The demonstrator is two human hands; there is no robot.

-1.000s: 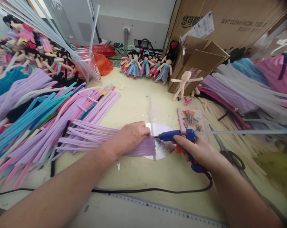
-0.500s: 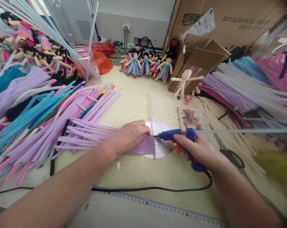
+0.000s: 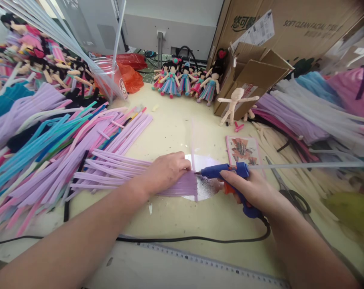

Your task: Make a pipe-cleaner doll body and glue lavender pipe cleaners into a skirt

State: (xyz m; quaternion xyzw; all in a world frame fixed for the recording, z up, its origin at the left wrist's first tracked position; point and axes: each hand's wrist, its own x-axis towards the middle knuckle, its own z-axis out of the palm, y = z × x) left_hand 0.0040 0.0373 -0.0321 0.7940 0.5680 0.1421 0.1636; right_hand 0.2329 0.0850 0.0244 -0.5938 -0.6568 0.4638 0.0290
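Several lilac pipe cleaners (image 3: 118,173) lie side by side, their right ends against one upright lilac pipe cleaner (image 3: 193,148). My left hand (image 3: 171,170) is closed at the top of this row, its fingertips pinching near the crossing strip; the pinched part is mostly hidden. In my right hand (image 3: 249,184) is a blue glue gun (image 3: 225,170), with a finger by its orange trigger. Its nozzle tip is at the crossing strip, just right of my left fingertips. A long translucent glue stick (image 3: 308,165) sticks out of its back. Beneath the strips lies a shiny silver disc (image 3: 204,188).
Loose coloured pipe cleaners (image 3: 49,160) cover the left side. Scissors (image 3: 290,196), a picture card (image 3: 243,150) and beige strips lie at right. Small dolls (image 3: 184,82), a bare doll figure (image 3: 234,105) and an open carton (image 3: 251,76) stand behind. A black cord (image 3: 182,240) crosses in front.
Hardly anything differs. Both hands and the glue gun stay in place; the whole view has shifted very slightly.
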